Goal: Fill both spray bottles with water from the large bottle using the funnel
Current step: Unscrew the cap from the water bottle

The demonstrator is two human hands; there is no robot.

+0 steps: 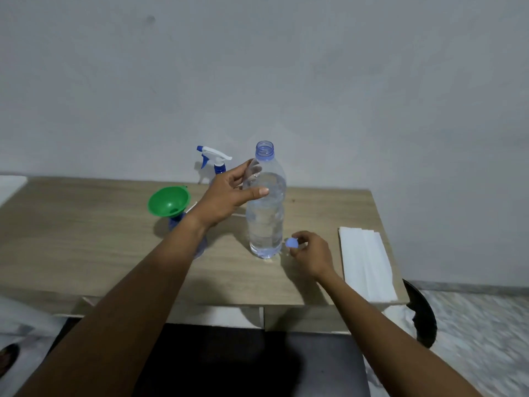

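A: What is the left hand (226, 196) doing?

B: It is spread wide around the upper part of the large bottle (266, 202), thumb across the near side and fingers curled round the far side, seen through the clear plastic. It looks to be just touching or barely off the plastic; I cannot tell whether it grips firmly.

A: And the bottle itself?

B: Upright on the wooden table (86, 239), its neck open above the left hand, water filling most of it.

A: The right hand (309, 253)?

B: Low by the table, just to the right of the bottle's base. Its fingertips are pinched on the small blue cap (292, 242), the other fingers curled in.

A: Where is the funnel (169, 202)?

B: Left of the left wrist. It is green and sits in the neck of a spray bottle (200, 247) whose body is mostly hidden behind the left forearm.

A: The second spray bottle (216, 161)?

B: Beyond the left hand, near the wall, with its white and blue trigger head on; the hand covers its lower part.

A: Anything else?

B: A folded white cloth or paper (366, 262) lies to the right of the right hand, at the table's edge.
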